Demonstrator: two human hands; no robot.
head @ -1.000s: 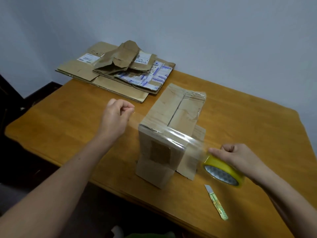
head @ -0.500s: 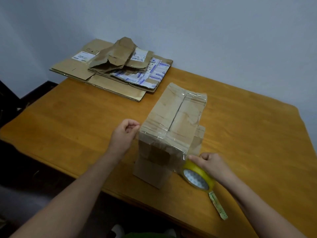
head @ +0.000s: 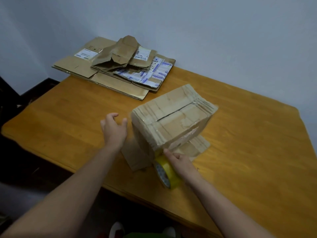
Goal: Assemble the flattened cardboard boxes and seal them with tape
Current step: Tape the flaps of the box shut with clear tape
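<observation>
Head: tape roll (head: 167,174) at box (head: 171,121) lower corner; tabletop (head: 248,152) stretches right.

Two bare forearms fill the lower part of the view, uncovered along all of their visible length. The left hand (head: 114,129) and right hand (head: 180,162) are bare too, fingers (head: 112,115) included. At the bottom edge shows a scrap of green cloth (head: 145,235), too cropped to identify.
</observation>
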